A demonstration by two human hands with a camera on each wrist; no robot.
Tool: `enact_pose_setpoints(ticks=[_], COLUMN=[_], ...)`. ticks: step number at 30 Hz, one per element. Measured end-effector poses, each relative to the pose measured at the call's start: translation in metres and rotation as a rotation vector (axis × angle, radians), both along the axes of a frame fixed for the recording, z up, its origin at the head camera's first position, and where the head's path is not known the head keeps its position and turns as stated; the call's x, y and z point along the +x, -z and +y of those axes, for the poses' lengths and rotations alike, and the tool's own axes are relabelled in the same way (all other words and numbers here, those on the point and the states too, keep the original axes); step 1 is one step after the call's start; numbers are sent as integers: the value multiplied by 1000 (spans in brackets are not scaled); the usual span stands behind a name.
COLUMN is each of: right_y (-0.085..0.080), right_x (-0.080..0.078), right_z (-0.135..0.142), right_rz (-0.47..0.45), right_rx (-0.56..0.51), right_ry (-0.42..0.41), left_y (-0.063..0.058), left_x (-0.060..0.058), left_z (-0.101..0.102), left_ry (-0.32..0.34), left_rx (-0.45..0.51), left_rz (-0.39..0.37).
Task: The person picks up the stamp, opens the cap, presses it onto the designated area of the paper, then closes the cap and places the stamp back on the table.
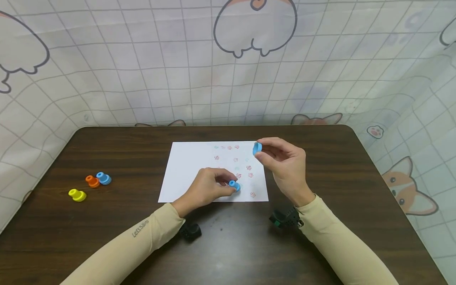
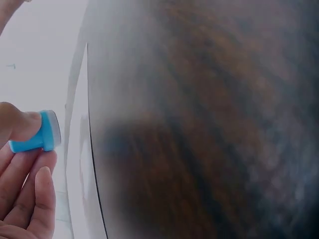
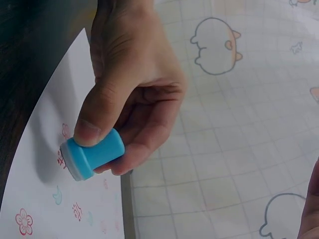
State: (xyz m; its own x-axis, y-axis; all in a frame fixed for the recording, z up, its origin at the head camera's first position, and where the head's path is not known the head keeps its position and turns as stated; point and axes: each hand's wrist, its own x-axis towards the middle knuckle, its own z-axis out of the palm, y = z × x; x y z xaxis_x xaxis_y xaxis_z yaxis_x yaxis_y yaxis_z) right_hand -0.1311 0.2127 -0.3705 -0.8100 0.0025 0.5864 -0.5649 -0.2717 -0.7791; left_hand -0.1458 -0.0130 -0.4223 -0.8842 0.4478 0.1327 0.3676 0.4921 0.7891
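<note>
Over the right half of a white sheet of paper (image 1: pixel 189 166), my left hand (image 1: pixel 204 186) pinches a blue stamp (image 1: pixel 233 185) between thumb and fingers. Its pale-rimmed wide end shows in the right wrist view, where the stamp (image 3: pixel 99 153) is tilted close over the sheet. Up and to the right, at the sheet's far right corner, my right hand (image 1: pixel 286 168) holds a small blue cap (image 1: pixel 257 149) by thumb and fingertips, raised with its hollow side showing. Small red and pale green prints, flowers and characters, mark the paper's right part.
On the dark wooden table (image 1: pixel 135 154), left of the paper, stand an orange stamp (image 1: pixel 92 181), another blue stamp (image 1: pixel 103 178) and a yellow stamp (image 1: pixel 77 194). A white gridded curtain (image 1: pixel 160 79) with cartoon animals surrounds the table's back and sides.
</note>
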Motion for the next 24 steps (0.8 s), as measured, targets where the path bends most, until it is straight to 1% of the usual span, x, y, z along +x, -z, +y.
enact_pose_setpoints(ticks=[6, 9, 16, 24], right_y=[0, 0, 1, 2], right_x=[-4, -6, -12, -18], right_z=[3, 4, 2, 0], right_rz=[-1, -3, -10, -11], right_rx=[-15, -2, -5, 2], right_ry=[-23, -25, -22, -19], left_y=[0, 0, -1, -1], left_x=[0, -1, -7, -15], left_z=[5, 7, 8, 8], left_ry=[20, 29, 78, 103], left_rx=[-38, -58, -102, -134], left_rz=[8, 8, 9, 5])
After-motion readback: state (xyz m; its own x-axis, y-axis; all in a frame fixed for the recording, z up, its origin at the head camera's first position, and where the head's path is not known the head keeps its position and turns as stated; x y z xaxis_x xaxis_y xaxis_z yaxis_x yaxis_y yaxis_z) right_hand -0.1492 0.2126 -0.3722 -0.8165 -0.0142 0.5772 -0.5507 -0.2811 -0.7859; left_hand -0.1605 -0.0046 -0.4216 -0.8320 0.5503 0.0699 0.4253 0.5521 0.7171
